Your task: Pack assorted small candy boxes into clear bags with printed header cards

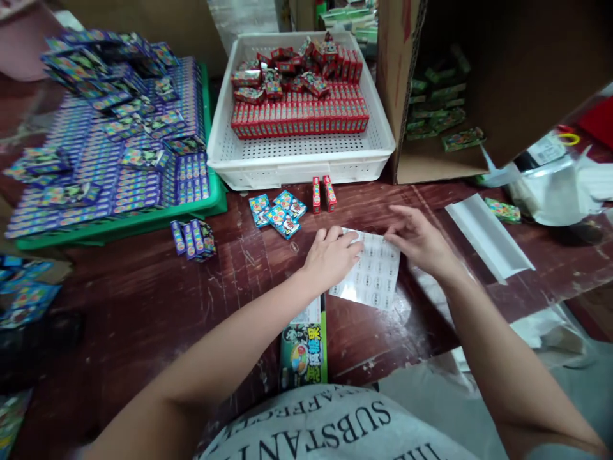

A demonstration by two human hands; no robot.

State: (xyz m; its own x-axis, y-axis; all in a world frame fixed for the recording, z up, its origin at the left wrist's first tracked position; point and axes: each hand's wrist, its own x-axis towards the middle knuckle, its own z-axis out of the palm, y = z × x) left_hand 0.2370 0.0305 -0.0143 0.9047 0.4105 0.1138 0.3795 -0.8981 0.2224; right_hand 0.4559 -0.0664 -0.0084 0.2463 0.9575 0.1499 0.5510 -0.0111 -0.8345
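Note:
A white sheet of round printed stickers [371, 271] lies on the dark wooden table, over or beside a green printed box [304, 354]. My left hand [330, 255] rests on the sheet's upper left part, palm down with its fingers spread. At the sheet's upper right corner is my right hand [416, 239], fingers apart, thumb near the edge; nothing shows between the fingers. Two small red boxes [316, 195] stand upright just beyond the sheet. Several blue packets [283, 222] lie to the left of them.
A white basket [301, 172] holds red boxes at the back. On the left, a green tray [211, 201] carries purple boxes, with a few purple boxes [194, 238] before it. An open cardboard box [400, 96] and a white channel-shaped piece [488, 236] are on the right.

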